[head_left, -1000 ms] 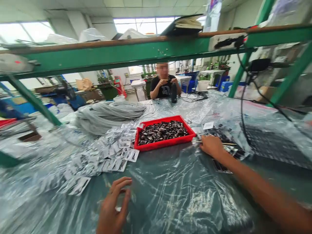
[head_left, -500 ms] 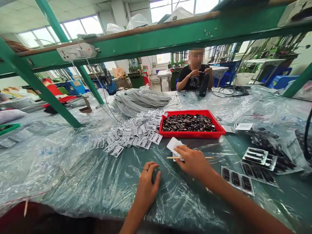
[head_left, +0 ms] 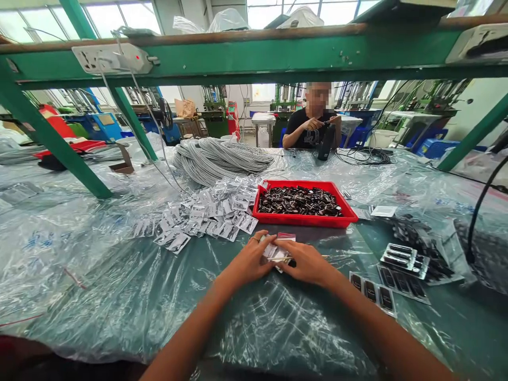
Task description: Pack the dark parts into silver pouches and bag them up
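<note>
My left hand (head_left: 254,259) and my right hand (head_left: 305,260) meet in front of the red tray (head_left: 305,220), fingers bent around a small stack of white cards or packets (head_left: 270,251). A piece with a red edge (head_left: 286,236) sticks out behind my right fingers; its kind is unclear. The left fingers close on the stack's left side. My right hand grips its right side and also keeps a thin pale stick (head_left: 281,259), lying crosswise. Small black parts with metal ends (head_left: 301,201) fill the tray. Silver packets (head_left: 206,211) lie heaped to its left.
Blister strips of black pieces (head_left: 371,291) and dark bagged parts (head_left: 420,238) lie at the right. Behind is a coil of grey cable (head_left: 222,161). A green beam (head_left: 254,55) crosses above the plastic-covered table (head_left: 130,307). Opposite sits a person (head_left: 313,124).
My left hand has moved up and right from the bare tabletop to the white stack and closed on it. The right hand stays at the stack with the stick. The view has shifted slightly.
</note>
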`<state>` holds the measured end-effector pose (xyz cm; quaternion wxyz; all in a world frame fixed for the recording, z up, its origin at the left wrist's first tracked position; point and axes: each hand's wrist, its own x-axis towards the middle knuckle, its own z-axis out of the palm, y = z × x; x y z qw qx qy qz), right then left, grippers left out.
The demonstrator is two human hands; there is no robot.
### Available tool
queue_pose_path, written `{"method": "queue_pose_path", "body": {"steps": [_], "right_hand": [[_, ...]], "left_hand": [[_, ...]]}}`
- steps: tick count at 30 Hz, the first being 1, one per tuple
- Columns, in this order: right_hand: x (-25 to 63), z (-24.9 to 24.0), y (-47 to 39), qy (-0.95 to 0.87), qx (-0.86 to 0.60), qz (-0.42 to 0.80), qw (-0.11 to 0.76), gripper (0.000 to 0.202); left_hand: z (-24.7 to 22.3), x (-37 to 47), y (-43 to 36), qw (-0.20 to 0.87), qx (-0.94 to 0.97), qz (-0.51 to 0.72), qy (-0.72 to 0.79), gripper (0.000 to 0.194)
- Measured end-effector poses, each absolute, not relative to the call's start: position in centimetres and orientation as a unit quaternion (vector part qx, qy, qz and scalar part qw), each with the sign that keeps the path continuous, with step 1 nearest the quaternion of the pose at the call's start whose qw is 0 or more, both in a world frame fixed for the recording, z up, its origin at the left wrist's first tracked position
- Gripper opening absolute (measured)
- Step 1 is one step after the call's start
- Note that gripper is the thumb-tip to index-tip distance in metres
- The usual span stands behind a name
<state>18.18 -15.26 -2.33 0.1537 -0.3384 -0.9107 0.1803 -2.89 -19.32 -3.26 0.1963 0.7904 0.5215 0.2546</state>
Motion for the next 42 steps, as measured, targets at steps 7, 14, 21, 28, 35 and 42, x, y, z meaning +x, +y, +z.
{"method": "queue_pose_path", "body": {"steps": [7, 14, 21, 28, 35, 42], "right_hand": [[19.9, -1.9, -14.0, -0.896, -0.349, 0.236, 0.139, 0.06], [26.3, -0.3, -10.8, -0.857, -0.487, 0.135, 0.102, 0.053], [20.1, 1.8, -15.3, -0.733, -0.401, 0.407, 0.368, 0.045], [6.5, -0.6, -16.4, -0.504, -0.188, 0.74, 0.403, 0.066], [4.5, -2.6, -16.7, -0.491, -0.166, 0.712, 0.475, 0.059], [3.4, -4.4, -17.3, -0.517, -0.176, 0.716, 0.435, 0.06]], "left_hand": [[-4.5, -7.7, -23.7, 0.165, 0.771, 0.22, 0.574, 0.064], [-3.3, -8.1, -24.8, 0.177, 0.805, 0.165, 0.542, 0.063], [-3.5, -7.8, -24.4, 0.159, 0.748, 0.18, 0.618, 0.052], [-5.3, -5.3, -24.6, 0.186, 0.701, 0.279, 0.63, 0.045], [-5.8, -5.7, -24.4, 0.214, 0.608, 0.352, 0.678, 0.055], [-5.3, -4.8, -24.5, 0.23, 0.571, 0.406, 0.676, 0.049]]}}
